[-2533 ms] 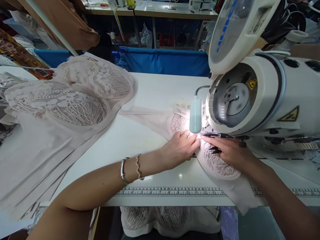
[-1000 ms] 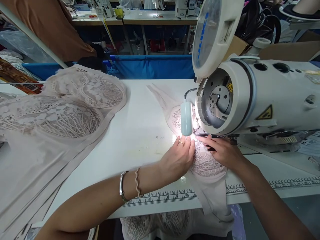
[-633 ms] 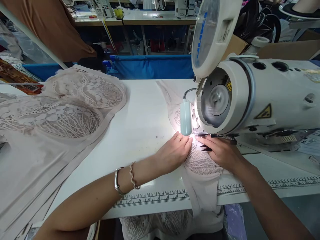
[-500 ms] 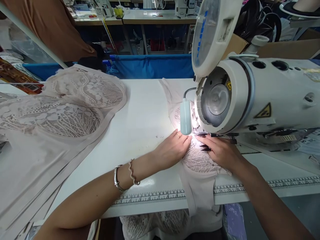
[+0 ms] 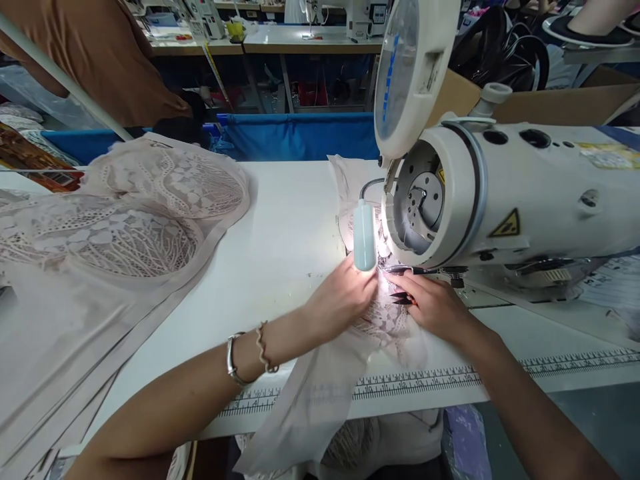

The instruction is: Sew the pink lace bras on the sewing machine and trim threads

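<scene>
A pale pink lace garment piece (image 5: 383, 320) lies under the head of a white sewing machine (image 5: 530, 193), one fabric strip hanging over the table's front edge. My left hand (image 5: 343, 297) presses on the lace just left of the needle area, its fingertips partly behind a light-green lamp (image 5: 365, 237). To the right, my right hand (image 5: 437, 303) has its fingers closed round small dark-tipped scissors (image 5: 401, 298), with the fingertips touching the lace. The needle itself is hidden by the machine head and lamp.
More pale lace garments (image 5: 135, 227) are heaped on the left of the white table (image 5: 280, 240). A printed ruler (image 5: 415, 382) runs along its front edge. Behind it hangs blue cloth (image 5: 305, 137); a person in brown (image 5: 95, 60) is at the upper left.
The lace piece has turned and its hanging strip has swung to the left. The round part in the machine's open end looks different. The view has shifted slightly.
</scene>
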Demonstrator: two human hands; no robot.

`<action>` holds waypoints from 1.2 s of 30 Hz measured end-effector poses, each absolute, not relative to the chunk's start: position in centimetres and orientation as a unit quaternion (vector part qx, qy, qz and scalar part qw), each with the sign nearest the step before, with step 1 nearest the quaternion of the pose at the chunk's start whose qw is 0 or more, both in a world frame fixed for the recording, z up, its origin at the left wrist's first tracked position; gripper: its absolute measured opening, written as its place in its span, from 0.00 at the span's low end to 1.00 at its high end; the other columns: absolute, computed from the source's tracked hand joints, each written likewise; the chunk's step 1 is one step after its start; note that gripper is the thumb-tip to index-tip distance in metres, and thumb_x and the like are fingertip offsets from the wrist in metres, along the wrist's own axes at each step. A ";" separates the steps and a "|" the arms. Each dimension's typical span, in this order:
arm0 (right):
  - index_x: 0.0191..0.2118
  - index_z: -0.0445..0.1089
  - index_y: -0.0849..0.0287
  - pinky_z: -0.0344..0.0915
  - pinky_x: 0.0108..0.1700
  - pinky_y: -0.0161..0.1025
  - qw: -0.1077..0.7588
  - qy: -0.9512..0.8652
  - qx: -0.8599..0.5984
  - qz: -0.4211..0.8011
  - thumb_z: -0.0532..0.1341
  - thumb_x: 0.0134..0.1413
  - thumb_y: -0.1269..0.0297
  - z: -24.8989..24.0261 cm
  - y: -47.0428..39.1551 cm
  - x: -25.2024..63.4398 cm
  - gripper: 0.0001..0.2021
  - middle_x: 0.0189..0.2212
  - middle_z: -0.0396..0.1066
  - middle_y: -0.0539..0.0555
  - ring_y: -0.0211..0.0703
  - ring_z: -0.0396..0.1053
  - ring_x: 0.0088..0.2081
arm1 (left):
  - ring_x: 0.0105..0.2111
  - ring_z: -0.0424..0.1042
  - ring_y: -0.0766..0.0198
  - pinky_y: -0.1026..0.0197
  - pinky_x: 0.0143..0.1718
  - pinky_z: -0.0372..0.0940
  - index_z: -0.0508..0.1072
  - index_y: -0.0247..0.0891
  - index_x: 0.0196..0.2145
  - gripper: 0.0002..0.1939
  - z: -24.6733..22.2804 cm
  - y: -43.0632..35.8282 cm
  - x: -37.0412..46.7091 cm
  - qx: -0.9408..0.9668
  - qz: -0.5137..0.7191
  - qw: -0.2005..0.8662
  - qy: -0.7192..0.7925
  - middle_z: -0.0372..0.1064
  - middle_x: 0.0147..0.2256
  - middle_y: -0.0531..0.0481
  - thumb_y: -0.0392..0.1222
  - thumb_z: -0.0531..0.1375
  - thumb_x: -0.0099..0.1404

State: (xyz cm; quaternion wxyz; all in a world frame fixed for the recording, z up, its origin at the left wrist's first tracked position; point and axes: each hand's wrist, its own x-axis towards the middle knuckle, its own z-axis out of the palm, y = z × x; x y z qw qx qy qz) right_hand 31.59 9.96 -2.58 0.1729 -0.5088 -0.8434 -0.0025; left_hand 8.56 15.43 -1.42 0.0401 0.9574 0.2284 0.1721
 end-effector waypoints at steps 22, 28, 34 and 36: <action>0.52 0.73 0.58 0.68 0.46 0.46 0.226 -0.888 -0.395 -0.072 0.48 0.42 0.89 -2.4 10.2 32.0 0.33 0.50 0.79 0.53 0.50 0.74 0.50 | 0.34 0.68 0.62 0.55 0.43 0.63 0.75 0.35 0.46 0.14 -0.4 18.4 7.1 0.955 0.128 0.217 0.155 0.72 0.41 0.45 0.39 0.49 0.78; 0.55 0.72 0.56 0.70 0.46 0.47 0.204 -0.885 -0.416 -0.046 0.48 0.39 0.88 -3.0 10.1 32.4 0.37 0.53 0.77 0.54 0.51 0.74 0.52 | 0.36 0.67 0.60 0.55 0.41 0.62 0.72 0.36 0.38 0.15 -1.0 18.5 7.4 0.967 0.150 0.140 0.152 0.71 0.38 0.45 0.32 0.47 0.76; 0.45 0.74 0.57 0.70 0.44 0.44 0.249 -0.891 -0.373 -0.060 0.51 0.51 0.88 -1.8 10.1 31.7 0.24 0.44 0.81 0.53 0.47 0.75 0.45 | 0.31 0.65 0.64 0.59 0.30 0.56 0.69 0.34 0.37 0.16 -0.5 17.3 7.4 0.983 0.119 0.060 0.126 0.70 0.36 0.45 0.20 0.46 0.69; 0.45 0.74 0.58 0.69 0.44 0.44 0.260 -0.888 -0.373 -0.066 0.51 0.51 0.89 -1.7 10.1 31.5 0.25 0.44 0.81 0.54 0.46 0.75 0.45 | 0.31 0.65 0.64 0.59 0.28 0.55 0.69 0.33 0.39 0.16 -0.3 17.2 7.4 0.984 0.111 0.044 0.136 0.70 0.36 0.45 0.19 0.47 0.68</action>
